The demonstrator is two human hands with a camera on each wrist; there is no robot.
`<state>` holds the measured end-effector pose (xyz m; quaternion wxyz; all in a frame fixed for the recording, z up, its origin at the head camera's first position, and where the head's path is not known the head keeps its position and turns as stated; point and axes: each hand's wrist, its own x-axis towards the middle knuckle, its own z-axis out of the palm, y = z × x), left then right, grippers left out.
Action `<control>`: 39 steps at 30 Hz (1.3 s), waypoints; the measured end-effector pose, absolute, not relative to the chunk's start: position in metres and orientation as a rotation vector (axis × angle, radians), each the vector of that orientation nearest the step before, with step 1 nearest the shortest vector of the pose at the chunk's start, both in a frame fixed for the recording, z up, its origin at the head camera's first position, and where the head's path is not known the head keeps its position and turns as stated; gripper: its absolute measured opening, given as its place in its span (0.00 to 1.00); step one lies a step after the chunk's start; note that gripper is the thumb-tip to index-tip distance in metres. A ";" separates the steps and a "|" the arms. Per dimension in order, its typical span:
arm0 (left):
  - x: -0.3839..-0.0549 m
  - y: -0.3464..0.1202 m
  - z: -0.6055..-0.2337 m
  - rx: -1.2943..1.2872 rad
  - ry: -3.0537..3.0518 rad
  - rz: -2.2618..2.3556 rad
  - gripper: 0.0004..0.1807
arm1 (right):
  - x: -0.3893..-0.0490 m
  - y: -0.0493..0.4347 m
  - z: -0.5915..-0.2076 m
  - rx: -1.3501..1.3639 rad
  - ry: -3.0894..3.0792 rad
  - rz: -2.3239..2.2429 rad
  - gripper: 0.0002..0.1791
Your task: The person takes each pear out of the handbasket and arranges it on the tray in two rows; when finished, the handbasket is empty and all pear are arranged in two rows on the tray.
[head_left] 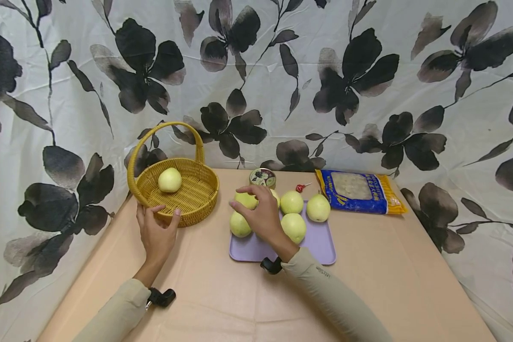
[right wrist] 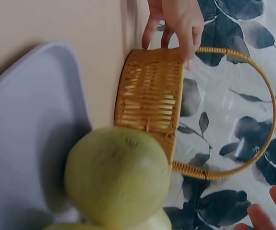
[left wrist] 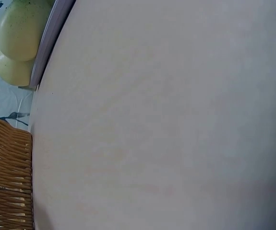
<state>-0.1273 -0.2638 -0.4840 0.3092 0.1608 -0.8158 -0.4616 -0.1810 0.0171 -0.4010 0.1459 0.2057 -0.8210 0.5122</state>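
Note:
A yellow wicker basket (head_left: 203, 212) with a tall hoop handle holds one round yellow-green fruit (head_left: 169, 180). My left hand (head_left: 157, 237) grips its near left side, fingertips at the rim. In the right wrist view, that left hand (right wrist: 178, 21) is on the basket wall (right wrist: 147, 91). My right hand (head_left: 262, 216), thumb and fingers bent apart around a gap, hovers over similar fruits (head_left: 293, 228) on a lilac tray (head_left: 320, 247). Its fingertips (right wrist: 260, 218) show apart from the nearest fruit (right wrist: 118, 177) in the right wrist view. Part of the fruit group is hidden behind this hand.
Behind the tray stands a round patterned tin (head_left: 262, 177), with a red-wrapped lollipop (head_left: 300, 188) to its right. A blue and yellow packet (head_left: 359, 192) lies at the back right. Floral cloth (head_left: 282, 95) hangs behind the peach-coloured table (head_left: 389, 275).

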 end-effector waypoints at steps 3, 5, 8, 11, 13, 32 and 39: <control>-0.127 -0.265 -0.483 0.422 -2.155 -1.212 0.31 | -0.183 0.005 -0.399 0.645 -2.342 1.494 0.18; -0.127 -0.266 -0.483 0.421 -2.156 -1.209 0.31 | -0.183 -0.003 -0.398 0.683 -2.337 1.506 0.18; -0.127 -0.267 -0.482 0.425 -2.157 -1.212 0.31 | -0.184 -0.015 -0.395 0.734 -2.342 1.535 0.18; -0.127 -0.267 -0.482 0.432 -2.159 -1.220 0.31 | -0.186 -0.026 -0.393 0.774 -2.344 1.553 0.19; -0.127 -0.267 -0.482 0.436 -2.159 -1.220 0.31 | -0.187 -0.033 -0.393 0.792 -2.344 1.545 0.19; -0.126 -0.264 -0.483 0.449 -2.179 -1.212 0.30 | -0.214 -0.107 -0.410 0.882 -2.434 1.551 0.20; -0.127 -0.265 -0.483 0.442 -2.174 -1.195 0.30 | -0.227 -0.137 -0.417 0.923 -2.482 1.529 0.23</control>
